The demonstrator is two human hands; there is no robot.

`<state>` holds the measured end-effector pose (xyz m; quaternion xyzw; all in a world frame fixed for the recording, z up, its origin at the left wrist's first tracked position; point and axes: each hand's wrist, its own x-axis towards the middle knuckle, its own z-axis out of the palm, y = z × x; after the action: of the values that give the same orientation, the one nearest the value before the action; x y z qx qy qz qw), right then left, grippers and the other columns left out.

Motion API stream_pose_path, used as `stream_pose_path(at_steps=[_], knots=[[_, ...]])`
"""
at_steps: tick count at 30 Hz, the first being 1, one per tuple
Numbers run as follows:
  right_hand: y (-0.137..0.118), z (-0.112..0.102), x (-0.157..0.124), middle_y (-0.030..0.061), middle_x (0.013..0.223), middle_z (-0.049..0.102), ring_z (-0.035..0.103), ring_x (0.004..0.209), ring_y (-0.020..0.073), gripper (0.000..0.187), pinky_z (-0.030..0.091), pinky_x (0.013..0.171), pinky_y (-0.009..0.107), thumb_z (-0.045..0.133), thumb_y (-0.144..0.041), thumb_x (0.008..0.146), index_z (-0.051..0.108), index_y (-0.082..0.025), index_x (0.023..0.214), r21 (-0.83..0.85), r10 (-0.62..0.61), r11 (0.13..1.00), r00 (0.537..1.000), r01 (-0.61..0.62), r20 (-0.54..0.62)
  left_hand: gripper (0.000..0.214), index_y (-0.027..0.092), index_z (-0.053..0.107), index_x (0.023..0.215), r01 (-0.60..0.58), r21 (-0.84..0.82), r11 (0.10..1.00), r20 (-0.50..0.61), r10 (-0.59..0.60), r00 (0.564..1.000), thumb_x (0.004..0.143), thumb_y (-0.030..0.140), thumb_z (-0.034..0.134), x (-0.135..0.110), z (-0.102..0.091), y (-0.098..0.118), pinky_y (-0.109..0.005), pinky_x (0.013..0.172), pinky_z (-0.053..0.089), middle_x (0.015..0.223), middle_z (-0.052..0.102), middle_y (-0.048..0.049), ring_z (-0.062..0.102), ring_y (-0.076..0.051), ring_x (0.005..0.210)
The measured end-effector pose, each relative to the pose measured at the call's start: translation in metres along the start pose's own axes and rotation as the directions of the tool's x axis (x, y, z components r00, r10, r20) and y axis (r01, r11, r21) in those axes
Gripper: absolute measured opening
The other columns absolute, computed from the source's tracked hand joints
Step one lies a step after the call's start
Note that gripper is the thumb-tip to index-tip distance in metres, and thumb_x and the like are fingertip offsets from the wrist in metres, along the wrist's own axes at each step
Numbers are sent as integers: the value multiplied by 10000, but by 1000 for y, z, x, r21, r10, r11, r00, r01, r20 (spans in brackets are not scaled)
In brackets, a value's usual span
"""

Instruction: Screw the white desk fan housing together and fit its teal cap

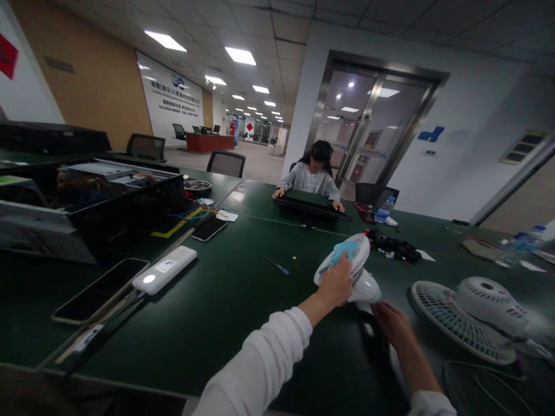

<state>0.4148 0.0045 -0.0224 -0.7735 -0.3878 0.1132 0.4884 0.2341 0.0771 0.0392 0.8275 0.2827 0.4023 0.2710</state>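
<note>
My left hand (pixel 335 283) grips a small white electric fan (pixel 347 260) with a round slotted grille and a light blue blade showing inside. The fan's rounded white motor housing (pixel 366 289) sticks out to the right of that hand. My right hand (pixel 390 325) lies just below the housing, its fingers extended and nearly touching it. A second white fan (pixel 459 315), larger and lying on its side, rests to the right of my right hand. A dark cable (pixel 481 387) loops in front of it.
On the dark green table (pixel 234 312) lie a small screwdriver (pixel 277 264), a white power bank (pixel 165 270) and phones (pixel 102 290). An open computer case (pixel 91 208) stands at left. Across the table, a person (pixel 310 176) rests both hands on a black laptop (pixel 310 208).
</note>
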Motion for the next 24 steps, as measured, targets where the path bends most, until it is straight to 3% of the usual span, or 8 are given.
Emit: stream_pose_path(at_steps=[5,11,15,19,21,24], knots=[[22,-6,2,48,1036,608,611,861,160,237,525,723,337,529,-306,886,568,-159,1067,53,196,977,970,-205,142,301,176,523,1150,-122,134,983,61,114,992,882,312,531,14,3,-7,-418,841,503,1188,552,-80,580,-207,1000],[38,-29,6,44,1031,608,608,864,170,252,521,733,352,547,-296,874,567,-144,1074,-51,309,950,950,-307,39,337,172,491,1195,-257,200,945,164,227,960,878,278,538,25,-3,-7,-465,902,469,1290,487,-95,527,-247,1114],[42,-29,10,58,1113,580,586,950,203,290,502,794,397,544,-318,873,553,-153,1111,-152,308,938,950,-313,-57,300,120,474,1182,-372,188,909,268,317,910,887,99,424,22,-11,-2,-401,1049,347,1459,299,-162,296,-272,1346],[43,-21,11,62,1132,574,578,977,210,294,492,815,413,543,-324,873,554,-154,1113,-225,258,937,964,-267,-68,280,136,507,1132,-433,133,891,345,368,863,885,80,387,18,-11,2,-389,1059,328,1448,337,-161,296,-276,1350],[45,-18,10,62,1128,576,580,970,208,295,494,811,410,541,-325,874,553,-155,1114,-249,233,937,970,-243,-72,276,115,515,1126,-422,104,901,341,366,866,882,72,393,18,-11,3,-404,1039,353,1430,357,-183,318,-286,1337],[48,-17,9,61,1116,580,585,956,202,292,498,801,403,539,-328,875,554,-154,1110,-279,197,937,977,-212,-81,281,113,506,1159,-357,54,932,275,330,903,880,121,471,21,-14,2,-454,1012,383,1411,378,-162,370,-288,1297]])
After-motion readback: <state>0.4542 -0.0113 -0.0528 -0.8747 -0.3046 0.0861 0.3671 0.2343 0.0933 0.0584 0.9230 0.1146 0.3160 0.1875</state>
